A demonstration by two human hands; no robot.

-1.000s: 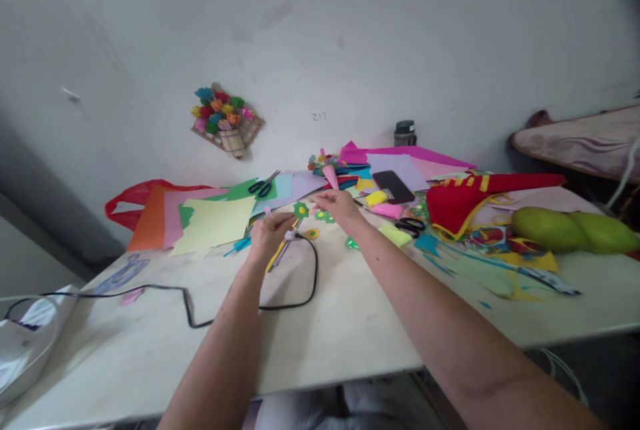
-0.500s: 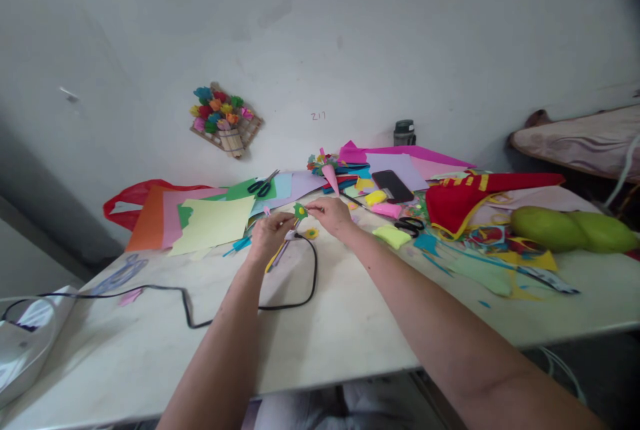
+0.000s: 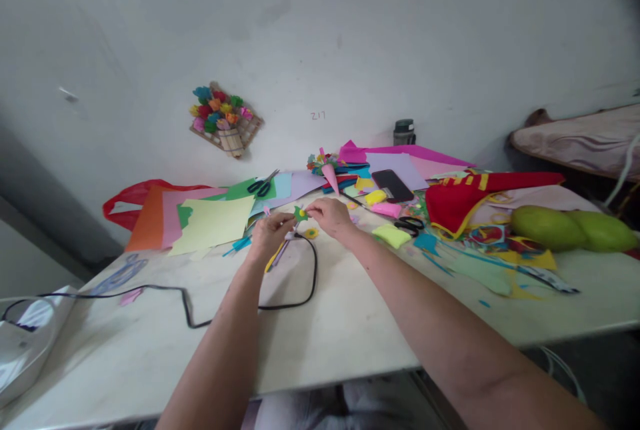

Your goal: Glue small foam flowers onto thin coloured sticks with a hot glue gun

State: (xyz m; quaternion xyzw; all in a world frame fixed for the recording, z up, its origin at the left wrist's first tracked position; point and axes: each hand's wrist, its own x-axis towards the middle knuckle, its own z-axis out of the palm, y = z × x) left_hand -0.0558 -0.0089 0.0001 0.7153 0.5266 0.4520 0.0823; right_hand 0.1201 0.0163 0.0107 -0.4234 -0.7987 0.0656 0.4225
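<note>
1. Both grips pinch one small green flower [image 3: 301,213] between the left hand [image 3: 271,233] and right hand [image 3: 330,215], just above the table [image 3: 340,323].
2. Paper sheets [image 3: 210,220] lie left.
3. Black cable [image 3: 295,297] loops below.
4. Scissors [image 3: 411,224] rest right.

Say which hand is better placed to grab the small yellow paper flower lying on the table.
Right hand: the yellow paper flower lies just beside it; left hand grips the glue gun.

Single head view: looks forward, downward across table [image 3: 350,330] toward wall [image 3: 350,37]; hands mid-distance, centre frame.
</note>
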